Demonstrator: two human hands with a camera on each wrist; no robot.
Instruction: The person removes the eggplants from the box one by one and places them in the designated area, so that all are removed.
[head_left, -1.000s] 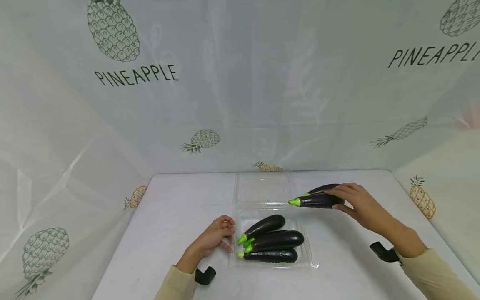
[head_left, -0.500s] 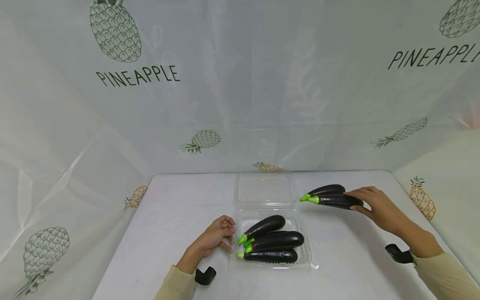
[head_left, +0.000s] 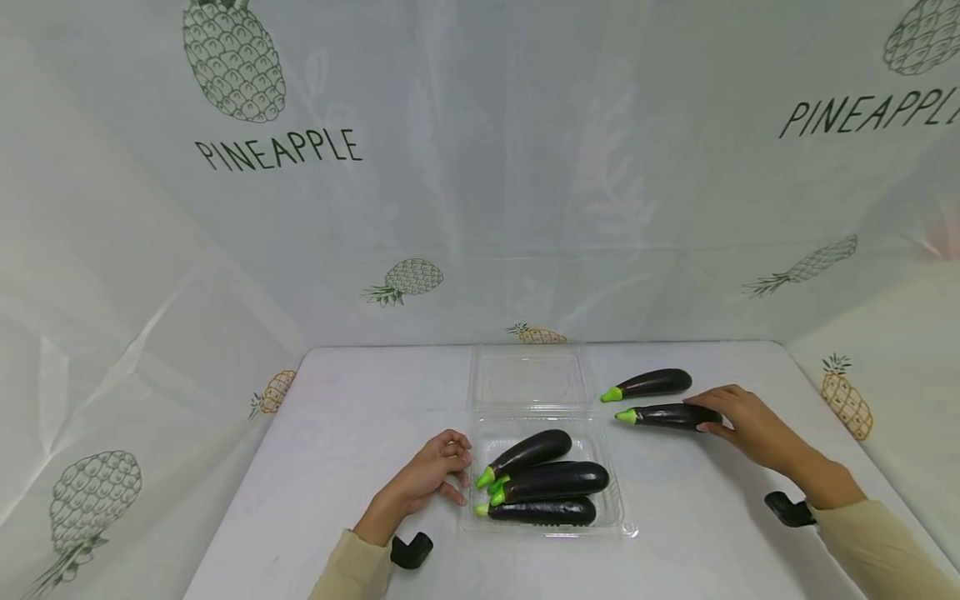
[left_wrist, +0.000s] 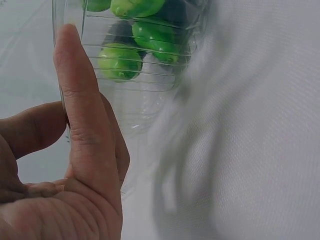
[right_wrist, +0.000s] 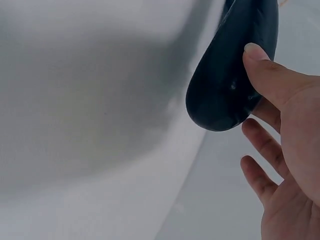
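In the head view, my right hand holds the round end of a dark purple eggplant, its green stem end pointing left. The thumb lies along the eggplant's skin in the right wrist view, with two other fingers spread off it. Behind lies another eggplant on the table. A clear plastic clamshell box, lid folded back, contains several eggplants, stems leftward. At the box's left edge rests my left hand, fingers loosely bent and thumb straight against the clear wall.
The box's lid lies open toward the back of the white table. A pale sheet printed with pineapples hangs behind and around the table. Black wrist mounts sit under both forearms.
My right hand carried its eggplant to the right, then lowered it toward the table, in front of and apart from the other loose one. The left hand stays at the box edge.
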